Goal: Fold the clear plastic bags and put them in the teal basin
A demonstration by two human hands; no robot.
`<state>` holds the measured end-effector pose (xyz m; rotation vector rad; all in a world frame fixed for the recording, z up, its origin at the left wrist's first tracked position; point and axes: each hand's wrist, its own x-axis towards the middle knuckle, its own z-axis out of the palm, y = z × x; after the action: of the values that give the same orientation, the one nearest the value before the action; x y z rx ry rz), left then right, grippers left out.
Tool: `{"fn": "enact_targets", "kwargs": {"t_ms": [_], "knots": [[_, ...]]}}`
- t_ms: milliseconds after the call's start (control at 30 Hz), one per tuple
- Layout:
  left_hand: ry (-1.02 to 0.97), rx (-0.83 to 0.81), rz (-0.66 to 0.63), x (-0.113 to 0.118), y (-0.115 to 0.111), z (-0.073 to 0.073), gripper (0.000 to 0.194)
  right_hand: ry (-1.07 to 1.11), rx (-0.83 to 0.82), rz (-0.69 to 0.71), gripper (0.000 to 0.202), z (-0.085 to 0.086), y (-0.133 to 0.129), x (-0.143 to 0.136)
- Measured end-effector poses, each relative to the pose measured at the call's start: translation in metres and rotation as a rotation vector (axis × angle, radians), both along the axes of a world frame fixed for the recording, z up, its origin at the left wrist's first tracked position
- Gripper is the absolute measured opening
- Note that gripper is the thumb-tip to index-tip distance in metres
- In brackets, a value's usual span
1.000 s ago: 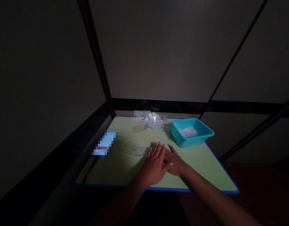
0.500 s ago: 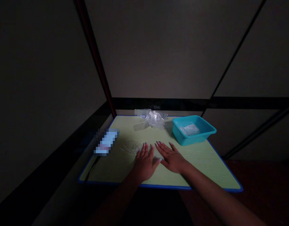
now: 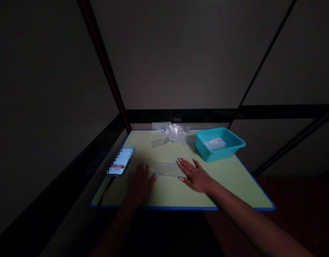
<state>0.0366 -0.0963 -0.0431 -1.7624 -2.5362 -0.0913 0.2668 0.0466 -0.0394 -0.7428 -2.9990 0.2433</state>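
Observation:
A clear plastic bag (image 3: 167, 169) lies flat on the pale yellow-green table (image 3: 185, 196), between my two hands. My right hand (image 3: 195, 177) rests palm down on the bag's right end, its fingers extended. At the bag's left end is my left hand (image 3: 141, 182), dim and slightly blurred, with fingers spread low over the table. Whether it touches the bag I cannot tell.
More crumpled clear plastic (image 3: 176, 132) lies at the table's back edge. A turquoise basin (image 3: 216, 156) at the back right holds a folded clear plastic piece (image 3: 216, 143). A lit phone (image 3: 121, 160) sits at the left edge with a dark cable.
My left hand has moved left, away from my right hand, uncovering more of the bag, which now looks smoother between them. My right hand has barely moved.

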Motion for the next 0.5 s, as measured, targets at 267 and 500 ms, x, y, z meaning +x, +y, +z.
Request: {"fn": "enact_targets", "kwargs": {"t_ms": [267, 500], "knots": [[-0.009, 0.049, 0.095, -0.003, 0.000, -0.002, 0.067, 0.023, -0.002, -0.005, 0.065, 0.001, -0.001, 0.001], [-0.277, 0.106, -0.408, 0.055, -0.013, 0.017, 0.063, -0.008, -0.006, 0.002, 0.064, 0.000, -0.001, 0.001]]}}
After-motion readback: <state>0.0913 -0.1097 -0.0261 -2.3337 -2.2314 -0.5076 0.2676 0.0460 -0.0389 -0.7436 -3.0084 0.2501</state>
